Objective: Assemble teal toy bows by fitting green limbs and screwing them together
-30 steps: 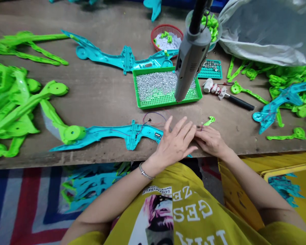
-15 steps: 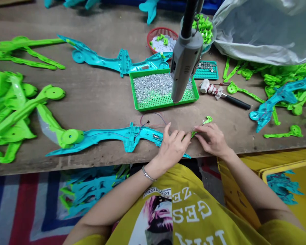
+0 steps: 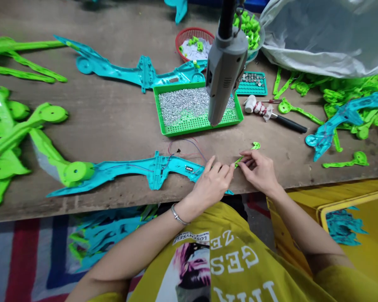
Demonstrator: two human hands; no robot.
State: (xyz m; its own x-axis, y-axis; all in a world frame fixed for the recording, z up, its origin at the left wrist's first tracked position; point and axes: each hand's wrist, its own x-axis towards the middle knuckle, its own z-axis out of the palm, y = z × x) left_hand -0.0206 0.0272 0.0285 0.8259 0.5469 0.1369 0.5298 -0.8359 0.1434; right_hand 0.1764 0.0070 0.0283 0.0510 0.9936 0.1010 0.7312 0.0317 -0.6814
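A thin green plastic part with a hooked end (image 3: 255, 145) is held just above the table, to the right of a long turquoise half-shell (image 3: 122, 167). My right hand (image 3: 261, 171) pinches this part between thumb and fingertips. Meeting its lower end are the closed fingertips of my left hand (image 3: 211, 181), whose thumb is hidden and whose outer finger sticks up. The left hand covers the right end of the half-shell, where thin wires and a small metal spring-like piece (image 3: 189, 168) show.
A green tray (image 3: 197, 130) of screws stands beyond, with an electric screwdriver (image 3: 223, 79) hanging over it. A black-handled hammer (image 3: 290, 123) with a wrapped head lies to the right. Green parts (image 3: 9, 142) pile up at left. A red basket (image 3: 194, 32) sits at the back.
The whole view has shifted slightly, so most things sit farther left. Both hands stay together on the small green part, which has turned a little between the fingers.
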